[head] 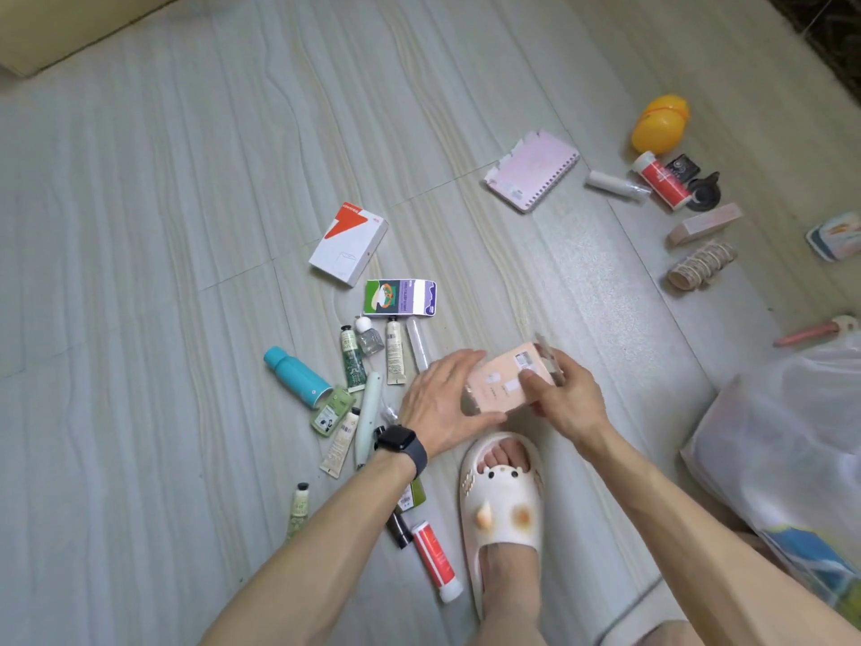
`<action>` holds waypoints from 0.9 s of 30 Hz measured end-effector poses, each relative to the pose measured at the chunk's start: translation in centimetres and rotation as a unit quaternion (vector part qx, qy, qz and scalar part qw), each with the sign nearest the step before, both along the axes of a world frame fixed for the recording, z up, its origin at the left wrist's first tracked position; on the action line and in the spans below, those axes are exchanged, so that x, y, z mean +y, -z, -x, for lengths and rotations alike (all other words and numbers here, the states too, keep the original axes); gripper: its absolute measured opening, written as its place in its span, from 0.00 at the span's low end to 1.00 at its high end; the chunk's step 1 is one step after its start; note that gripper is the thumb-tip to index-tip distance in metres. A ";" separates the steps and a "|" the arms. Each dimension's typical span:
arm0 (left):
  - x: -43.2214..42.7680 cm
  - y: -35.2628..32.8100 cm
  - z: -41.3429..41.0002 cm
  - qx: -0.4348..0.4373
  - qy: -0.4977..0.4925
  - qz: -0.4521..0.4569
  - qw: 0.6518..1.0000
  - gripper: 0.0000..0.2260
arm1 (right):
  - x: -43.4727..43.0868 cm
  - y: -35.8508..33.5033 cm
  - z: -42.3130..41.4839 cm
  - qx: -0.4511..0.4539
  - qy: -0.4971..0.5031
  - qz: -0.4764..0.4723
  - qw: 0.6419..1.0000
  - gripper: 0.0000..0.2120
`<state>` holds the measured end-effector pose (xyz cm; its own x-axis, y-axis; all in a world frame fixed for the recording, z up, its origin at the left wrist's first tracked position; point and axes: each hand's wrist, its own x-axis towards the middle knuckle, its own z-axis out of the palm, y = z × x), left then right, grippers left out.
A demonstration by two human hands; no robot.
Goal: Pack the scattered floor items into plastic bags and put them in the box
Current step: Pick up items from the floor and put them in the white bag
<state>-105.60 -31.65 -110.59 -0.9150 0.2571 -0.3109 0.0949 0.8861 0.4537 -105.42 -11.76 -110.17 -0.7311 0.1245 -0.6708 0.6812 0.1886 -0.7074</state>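
Both hands, the left hand [442,398] and right hand [561,398], pinched a peach box [505,387] at lower centre, beside the plastic bag [792,440] at right, while tubes [395,351] and a notebook [531,170] littered the floor [186,226] unpacked.

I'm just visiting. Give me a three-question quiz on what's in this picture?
1. True or false: both hands hold the pink box.
2. Which wrist wears the watch?
3. The notebook lies: A) in the bag, B) on the floor, C) under the slipper.

Key: 1 true, left hand and right hand both grip it; 2 left; 3 B.
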 end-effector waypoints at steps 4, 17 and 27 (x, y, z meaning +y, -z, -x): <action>-3.8 1.9 2.4 0.019 -0.207 0.070 0.976 0.30 | 3.2 2.1 -1.4 -0.045 0.082 -0.042 0.995 0.14; -7.6 4.0 7.7 -0.020 -0.334 0.076 0.939 0.17 | 5.9 4.2 -2.9 -0.081 0.075 -0.026 0.994 0.14; -5.4 -1.4 7.3 -0.007 -0.326 -0.032 0.945 0.16 | 6.0 -2.1 0.1 -0.040 -0.040 -0.085 0.995 0.10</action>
